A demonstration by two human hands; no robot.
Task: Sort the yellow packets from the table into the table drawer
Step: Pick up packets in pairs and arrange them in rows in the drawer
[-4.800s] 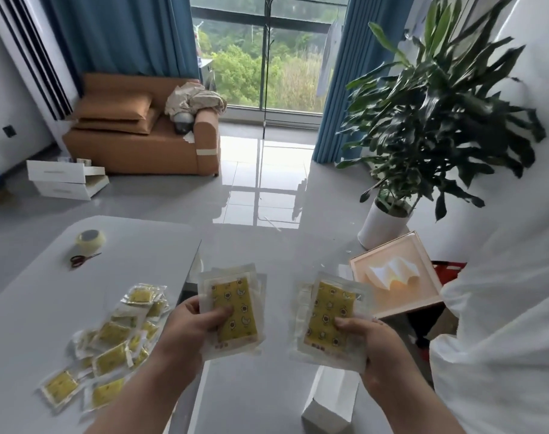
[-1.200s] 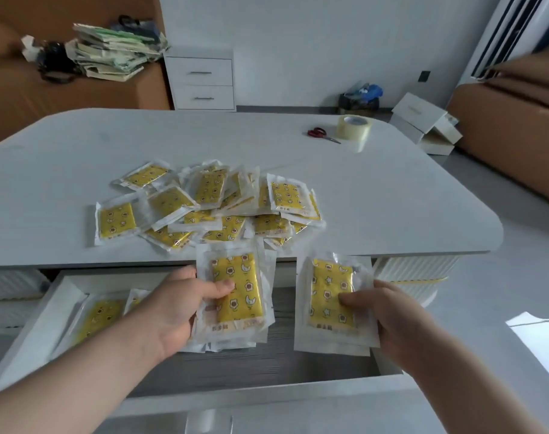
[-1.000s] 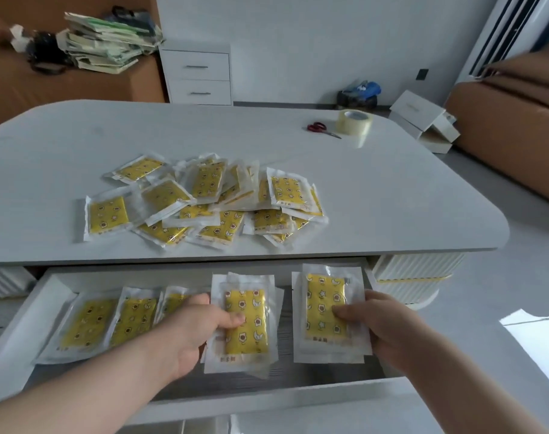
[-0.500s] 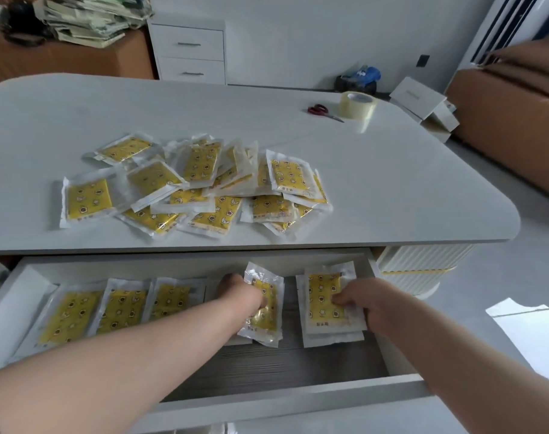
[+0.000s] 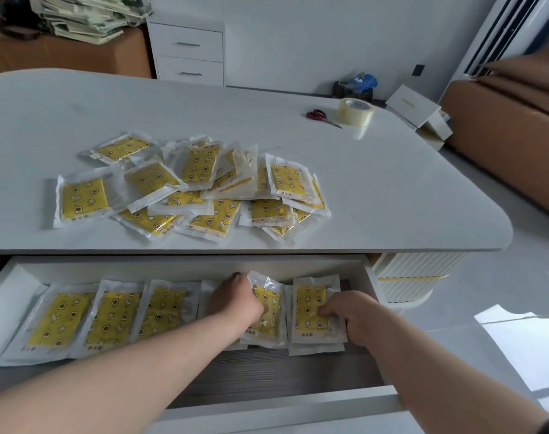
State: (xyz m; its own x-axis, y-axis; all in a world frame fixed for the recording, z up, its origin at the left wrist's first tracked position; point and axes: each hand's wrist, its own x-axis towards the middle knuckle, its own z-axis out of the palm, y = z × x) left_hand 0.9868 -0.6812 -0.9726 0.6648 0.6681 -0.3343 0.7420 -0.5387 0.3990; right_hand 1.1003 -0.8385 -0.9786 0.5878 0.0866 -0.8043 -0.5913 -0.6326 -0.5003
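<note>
The table drawer (image 5: 373,296) is pulled out below the white table (image 5: 392,195). Both hands reach into it. My left hand (image 5: 235,303) grips a small stack of yellow packets (image 5: 268,305), tilted on edge against the drawer floor. My right hand (image 5: 351,314) presses another stack of yellow packets (image 5: 311,305) flat at the drawer's right end. Three yellow packet stacks (image 5: 110,317) lie in a row along the drawer's left part. A loose pile of several yellow packets (image 5: 191,186) lies on the tabletop above.
Red-handled scissors (image 5: 321,116) and a roll of clear tape (image 5: 354,111) sit at the table's far right. Behind stand a white drawer cabinet (image 5: 188,51), white boxes (image 5: 417,111) on the floor and a brown sofa (image 5: 511,126) at right.
I turned from the window back to the table and lowered both packet stacks into the drawer. The right stack now lies flat; the left stack is tipped on edge.
</note>
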